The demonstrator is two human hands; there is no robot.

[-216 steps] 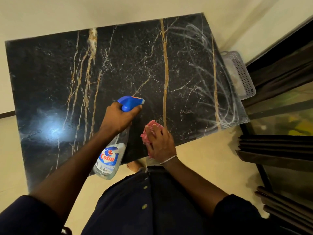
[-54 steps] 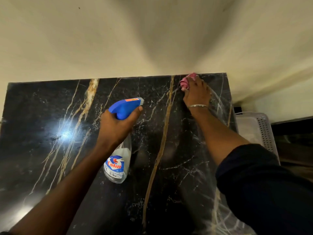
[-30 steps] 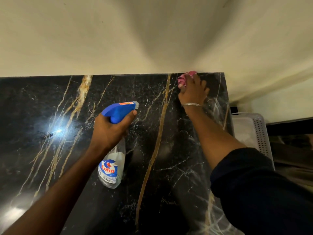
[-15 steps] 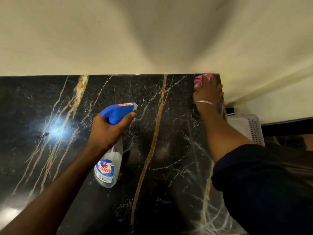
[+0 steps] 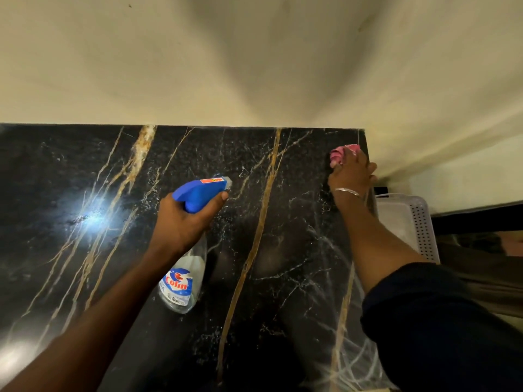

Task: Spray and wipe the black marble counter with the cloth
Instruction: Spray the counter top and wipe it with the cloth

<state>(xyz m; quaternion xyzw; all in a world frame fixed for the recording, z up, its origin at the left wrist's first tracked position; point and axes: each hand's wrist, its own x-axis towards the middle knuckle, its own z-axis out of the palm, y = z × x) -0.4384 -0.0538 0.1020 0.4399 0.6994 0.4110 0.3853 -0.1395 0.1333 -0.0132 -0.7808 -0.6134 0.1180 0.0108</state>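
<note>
Right hand (image 5: pixel 352 174) presses cloth (image 5: pixel 341 154) at counter's (image 5: pixel 283 278) far-right edge; overshooting could drop it. Left hand (image 5: pixel 184 222) grips bottle (image 5: pixel 184 275).

The left hand (image 5: pixel 184 222) is closed around the neck of a spray bottle (image 5: pixel 184 267), index finger stretched forward along the underside of the blue head, forearm bare and reaching in from the near left corner of the surface (image 5: pixel 283 250). The right hand (image 5: pixel 352 174) is stretched out to the far right corner of the surface, palm down, fingers (image 5: pixel 343 165) bunched on a pink cloth (image 5: pixel 341 154). A thin metal bangle (image 5: pixel 346 191) circles the right wrist; a dark sleeve (image 5: pixel 441 321) covers the upper arm.
</note>
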